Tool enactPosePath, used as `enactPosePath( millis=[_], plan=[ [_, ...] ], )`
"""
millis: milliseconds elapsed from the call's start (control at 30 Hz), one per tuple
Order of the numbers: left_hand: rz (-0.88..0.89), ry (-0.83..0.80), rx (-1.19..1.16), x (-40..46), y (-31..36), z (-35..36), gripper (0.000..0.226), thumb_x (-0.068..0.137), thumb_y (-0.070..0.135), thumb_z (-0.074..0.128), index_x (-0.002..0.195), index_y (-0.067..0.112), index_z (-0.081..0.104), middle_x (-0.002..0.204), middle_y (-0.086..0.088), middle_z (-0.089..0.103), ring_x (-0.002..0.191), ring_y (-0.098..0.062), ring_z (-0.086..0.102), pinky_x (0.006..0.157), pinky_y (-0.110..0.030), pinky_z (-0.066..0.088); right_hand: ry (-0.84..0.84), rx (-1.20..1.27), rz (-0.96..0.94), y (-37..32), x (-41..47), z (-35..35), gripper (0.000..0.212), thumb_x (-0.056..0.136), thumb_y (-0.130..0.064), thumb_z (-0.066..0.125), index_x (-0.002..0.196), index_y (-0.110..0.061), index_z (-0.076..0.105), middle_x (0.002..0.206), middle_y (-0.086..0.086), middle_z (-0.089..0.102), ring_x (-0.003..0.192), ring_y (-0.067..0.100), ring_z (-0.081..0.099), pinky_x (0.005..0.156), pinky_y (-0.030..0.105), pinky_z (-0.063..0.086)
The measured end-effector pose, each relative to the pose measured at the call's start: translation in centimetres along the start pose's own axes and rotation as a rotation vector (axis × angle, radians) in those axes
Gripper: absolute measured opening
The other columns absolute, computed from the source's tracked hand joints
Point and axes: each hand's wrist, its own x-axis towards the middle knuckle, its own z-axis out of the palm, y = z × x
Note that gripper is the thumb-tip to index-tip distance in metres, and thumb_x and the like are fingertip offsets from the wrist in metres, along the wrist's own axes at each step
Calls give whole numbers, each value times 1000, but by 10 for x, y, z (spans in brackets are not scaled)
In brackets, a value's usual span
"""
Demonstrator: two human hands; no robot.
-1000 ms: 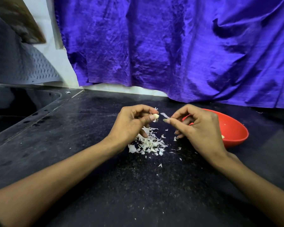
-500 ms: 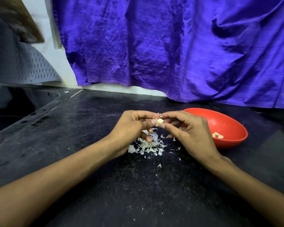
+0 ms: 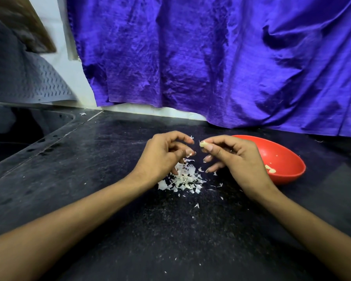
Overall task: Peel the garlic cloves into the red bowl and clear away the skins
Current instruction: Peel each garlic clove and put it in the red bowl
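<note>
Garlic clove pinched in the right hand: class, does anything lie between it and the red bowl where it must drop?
Nothing visible blocks the way. The garlic clove is pinched at the right hand's fingertips, and the red bowl sits open just behind that hand, holding a few peeled pieces. The skins lie on the counter below, off that path.

two hands (image 3: 166,157); one red bowl (image 3: 288,159); one held clove (image 3: 202,144); one skin pile (image 3: 184,178)

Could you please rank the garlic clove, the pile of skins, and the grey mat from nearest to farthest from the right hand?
From the right hand:
1. Garlic clove, pinched in its fingertips.
2. Pile of skins, on the counter to its left.
3. Grey mat, far left, against the wall.
</note>
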Motion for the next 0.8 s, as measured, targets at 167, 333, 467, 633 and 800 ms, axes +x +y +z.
enactPosePath(
  millis=[167, 333, 467, 633, 800],
  plan=[
    [96, 65, 263, -5, 2, 0, 23, 74, 44, 77, 75, 22, 72, 61, 8, 69, 52, -4, 61, 54, -30, 54, -1, 40, 34, -2, 0, -1, 12, 82, -12, 67, 92, -7, 71, 78, 0, 69, 65, 11, 64, 53, 29, 58],
    [193, 78, 450, -1, -6, -3, 18, 82, 38, 74, 98, 33, 74, 78, 20, 70, 75, 0, 65, 76, -40, 55, -3, 46, 53, -2, -1, 0, 11, 83, -5, 67, 93, -1, 70, 80, 7, 69, 65, 13, 64, 52, 29, 58],
    [142, 80, 320, -3, 0, -1, 28, 74, 54, 71, 78, 27, 72, 65, 13, 69, 58, -4, 63, 64, -38, 56, 6, 103, 98, -4, -1, 1, 17, 76, -13, 69, 89, -1, 70, 84, 13, 69, 65, 15, 63, 52, 29, 58],
    [102, 18, 118, -2, 3, 1, 15, 83, 15, 75, 95, 23, 69, 82, 3, 72, 55, -10, 64, 43, -31, 53, 14, 195, 170, -6, -1, 2, 14, 79, -6, 66, 90, 3, 67, 84, 14, 66, 63, 14, 64, 52, 28, 58],
    [116, -14, -143, -4, 7, 3, 11, 78, 12, 76, 89, 14, 73, 79, -1, 72, 54, -13, 58, 40, -25, 48, -34, 289, 272, -11, -1, 0, 13, 80, -6, 63, 89, 2, 67, 77, 12, 65, 62, 15, 62, 54, 27, 56]
  ],
)
